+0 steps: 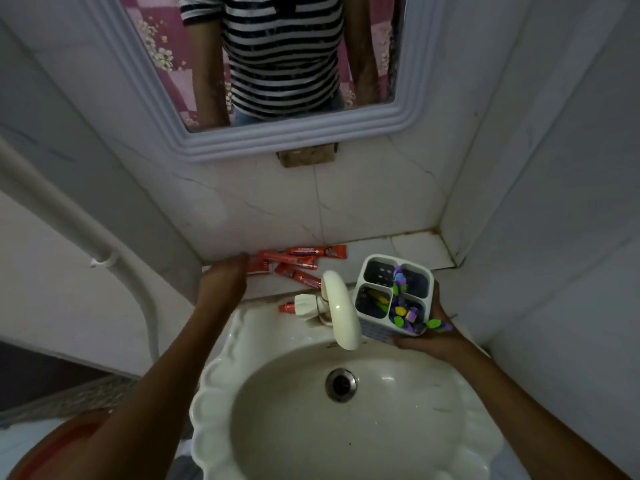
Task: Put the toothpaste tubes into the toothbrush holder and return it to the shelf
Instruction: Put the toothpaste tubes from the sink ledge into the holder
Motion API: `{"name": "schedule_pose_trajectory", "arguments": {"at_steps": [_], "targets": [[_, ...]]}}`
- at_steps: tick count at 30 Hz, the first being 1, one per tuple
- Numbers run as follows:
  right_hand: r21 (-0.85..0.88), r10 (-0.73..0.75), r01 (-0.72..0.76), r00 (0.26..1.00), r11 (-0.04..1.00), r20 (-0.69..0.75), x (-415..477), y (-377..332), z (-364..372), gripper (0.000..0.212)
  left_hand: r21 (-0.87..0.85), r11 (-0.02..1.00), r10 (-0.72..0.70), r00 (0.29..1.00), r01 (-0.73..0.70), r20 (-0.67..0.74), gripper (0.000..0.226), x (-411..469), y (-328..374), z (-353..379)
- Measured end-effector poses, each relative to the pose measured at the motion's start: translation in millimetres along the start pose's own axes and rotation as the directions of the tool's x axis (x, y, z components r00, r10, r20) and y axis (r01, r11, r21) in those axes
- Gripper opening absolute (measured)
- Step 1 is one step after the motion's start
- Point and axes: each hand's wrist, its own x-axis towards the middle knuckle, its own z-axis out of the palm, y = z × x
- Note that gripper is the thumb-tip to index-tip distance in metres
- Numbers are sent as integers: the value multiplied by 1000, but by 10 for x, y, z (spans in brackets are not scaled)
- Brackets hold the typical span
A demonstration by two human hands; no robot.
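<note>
The right hand [429, 336] has the toothbrush holder [394, 299] cradled from beneath, its grip wrapped round the base, holding it tilted just right of the tap [341, 310] above the sink's [214, 386] back rim. Two of its four compartments carry bright toothbrushes [403, 308]; the rear-left one looks free. Over on the other side, the left hand [225, 277] is down on the tiled shelf [415, 249], fingertips touching the near end of the red toothpaste tubes [298, 263]. Its grip faces away, so whether it has pinched a tube or lies spread cannot be told. The tubes lie in a loose, overlapping pile against the back wall, with one more tube [287, 307] apart, down behind the tap handle.

So this looks like the pick-up step, no tube in the holder yet. The next move calls for lifting a tube and carrying it across to a free compartment. The tap spout stands right between pile and holder, so going over it seems wise. There is open shelf at the right corner for setting the holder back, though walls close in on both sides.
</note>
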Motion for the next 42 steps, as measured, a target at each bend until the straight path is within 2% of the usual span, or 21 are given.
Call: {"name": "schedule_pose_trajectory", "arguments": {"at_steps": [2, 4, 6, 8, 10, 12, 14, 17, 19, 21, 22, 24, 26, 28, 29, 32, 35, 37, 38, 39, 42], "targets": [[-20, -6, 6, 1000, 1000, 6, -14, -21, -2, 90, -152, 983, -122, 986, 104, -113, 10, 20, 30, -350], [-16, 1, -1, 1000, 1000, 6, -25, -20, -1, 91, -315, 933, -247, 947, 174, -206, 16, 51, 140, -697], [-5, -4, 4, 1000, 1000, -4, -20, -4, -6, 96, -428, 896, -279, 897, 115, -342, 19, 79, 321, -1021], [9, -7, 7, 1000, 1000, -8, -16, -10, -1, 100, -566, 824, -255, 880, -18, -399, 15, 151, 524, -1193], [22, 6, -6, 1000, 1000, 2, -11, -52, 6, 103, -752, 650, -223, 918, -110, -327, 13, 264, 751, -1253], [68, 45, -47, 998, 997, 40, 12, -22, 8, 98, -895, 432, -188, 960, -111, -210, 16, 345, 1006, -1265], [50, 135, -137, 989, 989, 57, 15, -10, 6, 89, -959, 274, -114, 988, -73, -108, 17, 382, 1245, -1216], [7, 25, -25, 1000, 1000, 13, 4, -11, -26, 102, -982, 182, -27, 999, 45, 41, 14, 406, 1556, -1095], [5, 40, -40, 999, 999, -1, -13, -52, 0, 107, -977, 143, -3, 987, 161, 162, 13, 398, 1684, -988], [27, -13, 13, 1000, 1000, -7, -2, -49, -3, 115, -961, 152, 39, 970, 233, 241, 16, 372, 1744, -874], [28, 7, -7, 1000, 1000, -6, -7, -60, 1, 114, -955, 173, 74, 964, 241, 257, 17, 361, 1749, -819], [32, -16, 17, 1000, 999, -4, -13, -48, -7, 113, -940, 266, 143, 956, 212, 256, 10, 363, 1728, -767], [28, -87, 88, 996, 996, -26, -7, -36, -26, 117, -864, 487, 192, 949, 127, 248, 8, 410, 1704, -744], [34, -111, 112, 994, 993, -14, 13, 37, -24, 114, -679, 734, 220, 939, 20, 265, 9, 416, 1691, -727], [27, -116, 117, 993, 993, -15, 1, 0, -31, 112, -599, 801, 208, 939, -4, 273, 11, 417, 1684, -725], [14, -135, 135, 990, 991, -29, 27, 47, -30, 107, -574, 818, 219, 917, 14, 334, 20, 440, 1614, -732], [30, -169, 169, 985, 985, -20, 66, 131, -26, 105, -698, 703, 222, 891, 135, 396, 31, 432, 1341, -736], [46, -168, 169, 985, 985, -24, 112, 223, -27, 108, -752, 627, 131, 923, 206, 362, 22, 368, 1029, -649], [37, -169, 170, 985, 985, -30, 130, 244, -21, 111, -728, 653, 73, 939, 210, 337, 17, 315, 834, -560], [20, -168, 169, 985, 985, -36, 144, 267, -19, 113, -661, 720, 8, 951, 208, 309, 15, 254, 635, -459], [2, -169, 169, 985, 986, -44, 194, 341, 4, 109, -330, 918, -145, 960, 222, 240, 32, 82, 35, -111]]}}
